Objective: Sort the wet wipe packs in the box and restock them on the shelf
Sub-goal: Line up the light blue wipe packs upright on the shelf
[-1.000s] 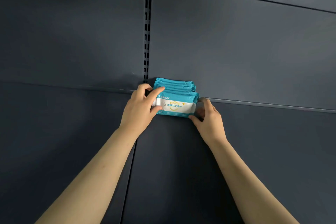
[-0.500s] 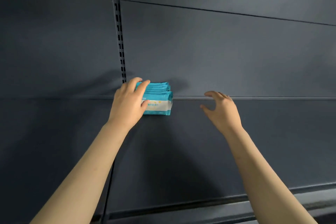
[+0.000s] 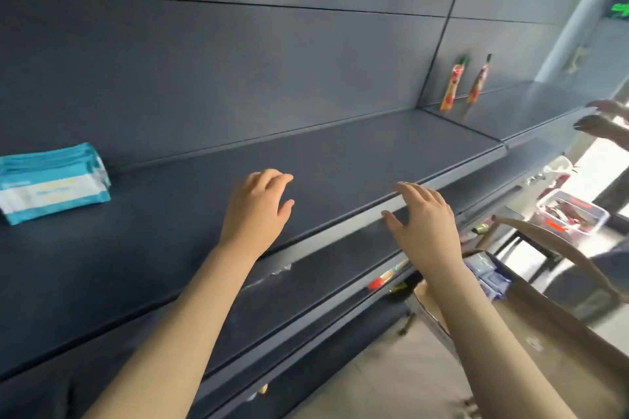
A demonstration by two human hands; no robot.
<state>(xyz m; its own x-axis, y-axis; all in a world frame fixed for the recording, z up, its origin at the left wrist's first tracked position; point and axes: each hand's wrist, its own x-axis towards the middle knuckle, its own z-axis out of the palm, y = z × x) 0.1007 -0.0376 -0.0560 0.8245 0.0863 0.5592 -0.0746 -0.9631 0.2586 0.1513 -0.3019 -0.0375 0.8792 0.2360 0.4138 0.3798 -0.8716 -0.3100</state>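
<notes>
Where the dark shelf (image 3: 340, 160) starts at the far left, a bunch of teal-and-white wet wipe packs (image 3: 51, 184) sits on its board, pressed one behind another. The printed face of the nearest pack is turned toward the aisle. They rest close to the back panel (image 3: 238, 71) and well apart from both hands.

Further along, the left hand (image 3: 255, 211) hovers over the bare board near its front edge, fingers loosely curled with nothing between them. Just to its right, the right hand (image 3: 425, 224) hangs over the shelf's pale front lip, fingers spread and relaxed, thumb out to the side, also empty. Whether the fingertips touch the lip, I cannot tell.

Under it, on the lower shelf (image 3: 306, 299), a small red packet (image 3: 383, 281) lies by the edge. Behind the right forearm stands the cardboard box (image 3: 551, 333) with its flaps open, and some bluish packs (image 3: 490, 277) show inside.

On the next bay of shelving, two red pouches (image 3: 451, 83) lean upright against the back. At the far right, a clear tub (image 3: 571, 214) holds red items, blurred. Above it, another person's hands (image 3: 602, 119) reach in over the shelf edge.
</notes>
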